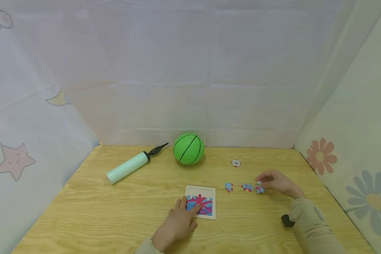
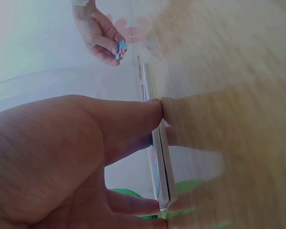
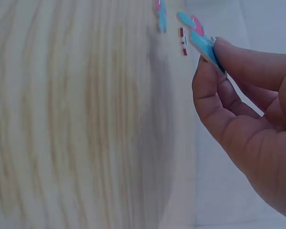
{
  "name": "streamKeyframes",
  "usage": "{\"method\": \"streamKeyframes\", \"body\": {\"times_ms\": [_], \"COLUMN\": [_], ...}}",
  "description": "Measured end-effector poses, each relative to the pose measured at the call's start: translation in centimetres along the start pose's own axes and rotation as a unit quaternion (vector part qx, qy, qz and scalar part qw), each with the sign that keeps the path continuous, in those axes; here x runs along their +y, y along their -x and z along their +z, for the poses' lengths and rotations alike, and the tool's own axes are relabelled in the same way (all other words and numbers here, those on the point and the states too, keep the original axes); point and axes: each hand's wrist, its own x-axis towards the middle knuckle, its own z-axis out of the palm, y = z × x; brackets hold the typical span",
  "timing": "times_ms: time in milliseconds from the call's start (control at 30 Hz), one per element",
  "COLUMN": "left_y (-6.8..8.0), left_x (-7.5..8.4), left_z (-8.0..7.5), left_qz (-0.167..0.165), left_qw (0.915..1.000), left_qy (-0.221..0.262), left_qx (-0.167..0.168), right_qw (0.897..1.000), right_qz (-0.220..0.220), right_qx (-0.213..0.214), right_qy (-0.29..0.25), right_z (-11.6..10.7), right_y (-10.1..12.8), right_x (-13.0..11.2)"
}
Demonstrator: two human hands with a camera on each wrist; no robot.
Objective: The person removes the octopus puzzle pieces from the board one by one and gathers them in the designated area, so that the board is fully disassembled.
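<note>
My left hand [image 1: 179,220] rests on a small white-framed jigsaw puzzle board [image 1: 210,190]. One finger presses the pink octopus picture [image 1: 206,204] in its lower part, while other fingers lie at the left edge. In the left wrist view, the straight thumb [image 2: 128,114] touches the board's rim. To the right, my right hand [image 1: 277,181] pinches a blue and pink puzzle piece [image 3: 204,44] between thumb and fingers, tilted and raised above the table in the right wrist view. Beside it on the table lie two loose pieces, a nearer one [image 1: 247,187] and a farther one [image 1: 229,187].
A green ball [image 1: 188,149] with black lines stands at the back, and a mint hand pump [image 1: 128,167] with a black nozzle lies left of it. A poker chip [image 1: 236,163] lies behind the loose pieces. A black object [image 1: 286,221] is beside the right sleeve.
</note>
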Motion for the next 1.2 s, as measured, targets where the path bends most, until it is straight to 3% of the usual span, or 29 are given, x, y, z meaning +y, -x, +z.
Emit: {"method": "streamKeyframes", "body": {"times_ms": [233, 467, 767, 1200], "left_y": [-0.1, -0.1, 0.0, 0.3], "left_x": [-0.1, -0.2, -0.1, 0.0], "left_z": [0.1, 0.1, 0.0, 0.1], "left_qz": [-0.002, -0.005, 0.003, 0.011], "left_qw": [1.0, 1.0, 0.9999, 0.9998], "left_qy": [-0.002, 0.005, 0.012, 0.017], "left_qx": [-0.002, -0.006, -0.007, 0.004], "right_qw": [1.0, 1.0, 0.992, 0.991], "right_qz": [0.016, 0.02, 0.011, 0.016], "right_qx": [-0.007, -0.002, 0.043, 0.054], "right_qy": [-0.013, 0.008, 0.121, 0.118], "right_z": [-0.9, -1.3, -0.8, -0.2], "right_y": [0.8, 0.9, 0.7, 0.6], "right_x": [1.3, 1.7, 1.2, 1.6]}}
